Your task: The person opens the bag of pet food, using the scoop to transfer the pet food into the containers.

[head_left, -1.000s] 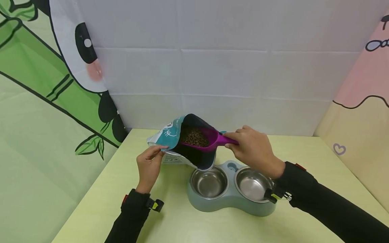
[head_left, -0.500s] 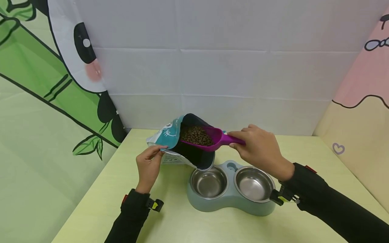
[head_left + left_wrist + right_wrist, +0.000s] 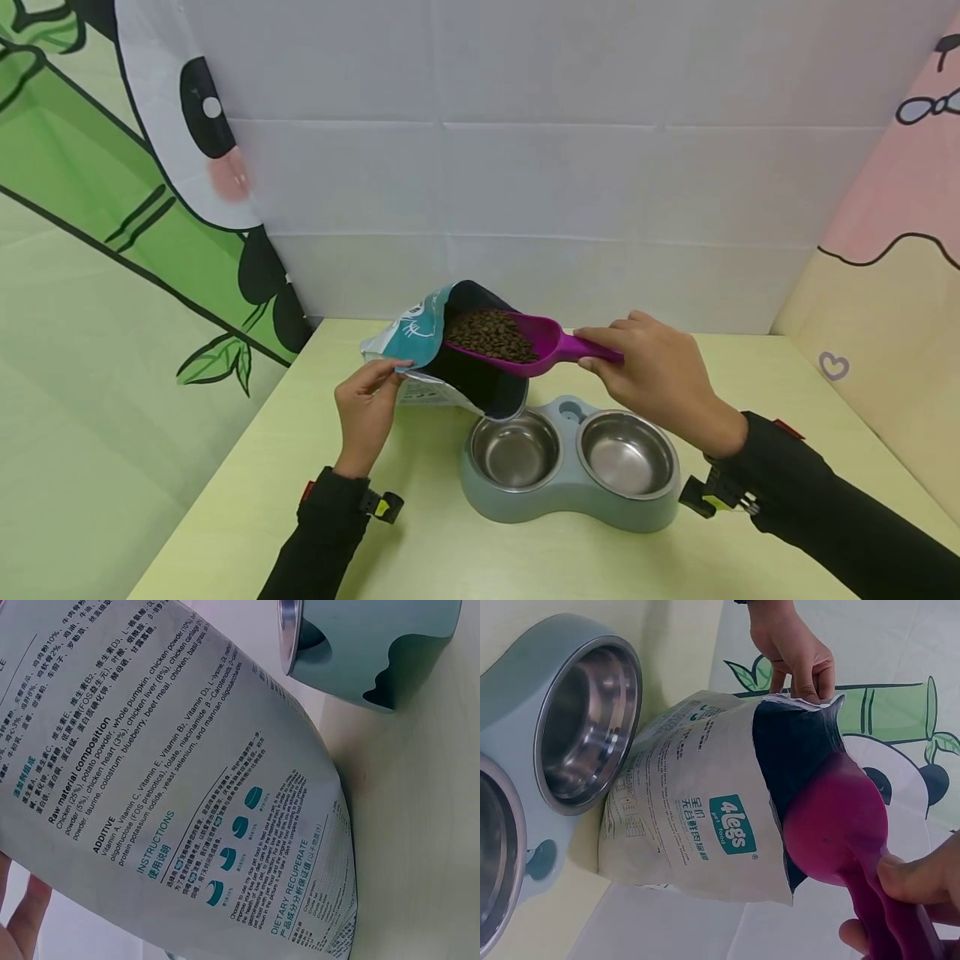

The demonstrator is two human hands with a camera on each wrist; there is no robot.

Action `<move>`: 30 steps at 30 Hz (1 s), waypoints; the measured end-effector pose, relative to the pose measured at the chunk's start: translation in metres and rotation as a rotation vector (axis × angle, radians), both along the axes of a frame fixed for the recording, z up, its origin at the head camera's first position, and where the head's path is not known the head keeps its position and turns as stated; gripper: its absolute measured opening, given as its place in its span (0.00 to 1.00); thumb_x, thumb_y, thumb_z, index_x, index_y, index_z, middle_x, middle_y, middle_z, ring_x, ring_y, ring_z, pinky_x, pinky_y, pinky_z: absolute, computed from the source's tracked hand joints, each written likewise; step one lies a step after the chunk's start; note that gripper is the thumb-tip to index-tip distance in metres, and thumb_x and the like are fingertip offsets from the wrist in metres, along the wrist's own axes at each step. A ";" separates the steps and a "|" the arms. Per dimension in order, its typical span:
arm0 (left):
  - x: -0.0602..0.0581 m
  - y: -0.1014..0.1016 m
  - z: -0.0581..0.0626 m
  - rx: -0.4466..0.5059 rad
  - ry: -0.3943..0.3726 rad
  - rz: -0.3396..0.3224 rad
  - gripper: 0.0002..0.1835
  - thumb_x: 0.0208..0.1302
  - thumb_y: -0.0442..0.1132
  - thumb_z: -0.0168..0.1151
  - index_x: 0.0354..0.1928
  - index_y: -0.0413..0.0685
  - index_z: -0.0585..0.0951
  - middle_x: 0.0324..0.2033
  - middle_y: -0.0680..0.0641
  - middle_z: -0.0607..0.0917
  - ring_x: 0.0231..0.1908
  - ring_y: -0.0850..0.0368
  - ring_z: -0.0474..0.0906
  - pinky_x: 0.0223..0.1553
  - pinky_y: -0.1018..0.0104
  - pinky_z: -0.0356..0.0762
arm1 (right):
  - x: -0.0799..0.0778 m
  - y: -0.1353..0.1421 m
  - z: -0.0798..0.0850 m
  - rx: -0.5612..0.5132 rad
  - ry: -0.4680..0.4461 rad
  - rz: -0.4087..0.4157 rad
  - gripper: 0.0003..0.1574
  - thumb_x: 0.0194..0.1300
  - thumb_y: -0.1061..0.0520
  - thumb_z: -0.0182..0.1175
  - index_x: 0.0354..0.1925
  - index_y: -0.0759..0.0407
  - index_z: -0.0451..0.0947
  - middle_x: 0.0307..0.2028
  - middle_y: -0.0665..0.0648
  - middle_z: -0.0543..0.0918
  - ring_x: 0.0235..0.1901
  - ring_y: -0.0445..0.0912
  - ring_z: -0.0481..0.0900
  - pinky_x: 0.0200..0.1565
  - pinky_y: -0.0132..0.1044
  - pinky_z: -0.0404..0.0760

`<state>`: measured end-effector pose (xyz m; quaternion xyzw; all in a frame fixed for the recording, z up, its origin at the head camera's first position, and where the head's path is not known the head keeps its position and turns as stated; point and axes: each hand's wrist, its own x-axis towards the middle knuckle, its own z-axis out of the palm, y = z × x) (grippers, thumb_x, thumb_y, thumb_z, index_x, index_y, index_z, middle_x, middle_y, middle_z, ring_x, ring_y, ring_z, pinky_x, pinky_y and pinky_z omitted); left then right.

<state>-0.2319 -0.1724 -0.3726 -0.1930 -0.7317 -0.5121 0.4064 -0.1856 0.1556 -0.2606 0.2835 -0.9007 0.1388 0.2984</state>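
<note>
My left hand (image 3: 367, 412) pinches the left edge of an open pet food bag (image 3: 422, 333), white and teal with a dark inside. In my right hand (image 3: 660, 375) is the handle of a magenta scoop (image 3: 551, 343). Brown kibble (image 3: 491, 335) is heaped in the scoop, whose front part is still within the bag's mouth. The right wrist view shows the scoop's rounded underside and the bag's printed side (image 3: 697, 810). Printed text covers the bag's face (image 3: 187, 780) in the left wrist view, where only a few fingers (image 3: 28, 919) show.
A blue-grey double pet bowl stand (image 3: 570, 500) with two steel bowls sits on the pale yellow table (image 3: 450, 558), just in front of the bag. A white cloth backdrop (image 3: 555, 183) rises behind the table, with cartoon-printed panels at both sides.
My right hand has drawn the scoop to the right, partly out of the bag, so more kibble shows in it. The left hand and the bag have hardly moved.
</note>
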 end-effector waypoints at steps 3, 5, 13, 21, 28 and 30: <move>0.000 0.000 0.000 -0.001 0.001 0.002 0.09 0.57 0.28 0.58 0.36 0.48 0.82 0.31 0.50 0.83 0.34 0.56 0.79 0.40 0.71 0.76 | 0.001 0.003 0.000 -0.004 -0.001 -0.002 0.18 0.51 0.50 0.65 0.43 0.48 0.79 0.26 0.48 0.79 0.25 0.42 0.66 0.16 0.32 0.65; 0.000 0.000 0.001 -0.001 0.003 0.004 0.09 0.57 0.28 0.58 0.36 0.47 0.82 0.31 0.50 0.83 0.34 0.56 0.79 0.40 0.71 0.76 | 0.002 0.004 0.001 -0.010 0.001 0.004 0.18 0.51 0.50 0.66 0.43 0.48 0.79 0.26 0.48 0.80 0.25 0.42 0.66 0.16 0.32 0.65; 0.000 0.000 0.002 -0.012 -0.012 0.016 0.09 0.55 0.25 0.58 0.35 0.43 0.82 0.31 0.45 0.83 0.35 0.59 0.78 0.41 0.73 0.75 | 0.006 0.007 0.005 -0.038 0.030 0.031 0.18 0.50 0.52 0.66 0.43 0.48 0.79 0.26 0.47 0.79 0.25 0.40 0.66 0.16 0.32 0.65; 0.000 -0.004 0.004 -0.016 -0.027 0.015 0.09 0.54 0.24 0.58 0.36 0.41 0.81 0.31 0.45 0.83 0.35 0.59 0.78 0.41 0.74 0.75 | 0.015 0.008 0.011 -0.054 0.036 0.034 0.19 0.49 0.52 0.67 0.43 0.47 0.79 0.26 0.46 0.79 0.26 0.39 0.66 0.16 0.32 0.65; 0.001 -0.004 0.004 0.004 -0.018 -0.001 0.09 0.56 0.28 0.58 0.36 0.47 0.82 0.32 0.49 0.83 0.35 0.57 0.79 0.41 0.72 0.76 | 0.020 0.016 0.015 -0.047 0.046 0.017 0.19 0.49 0.52 0.67 0.43 0.47 0.79 0.26 0.45 0.79 0.25 0.39 0.66 0.15 0.32 0.64; 0.001 -0.005 0.004 0.005 -0.015 -0.004 0.09 0.57 0.28 0.58 0.36 0.48 0.82 0.32 0.49 0.83 0.35 0.57 0.79 0.40 0.71 0.76 | 0.021 0.019 0.015 -0.046 0.052 0.013 0.19 0.49 0.52 0.67 0.43 0.47 0.79 0.26 0.45 0.78 0.25 0.39 0.66 0.15 0.32 0.64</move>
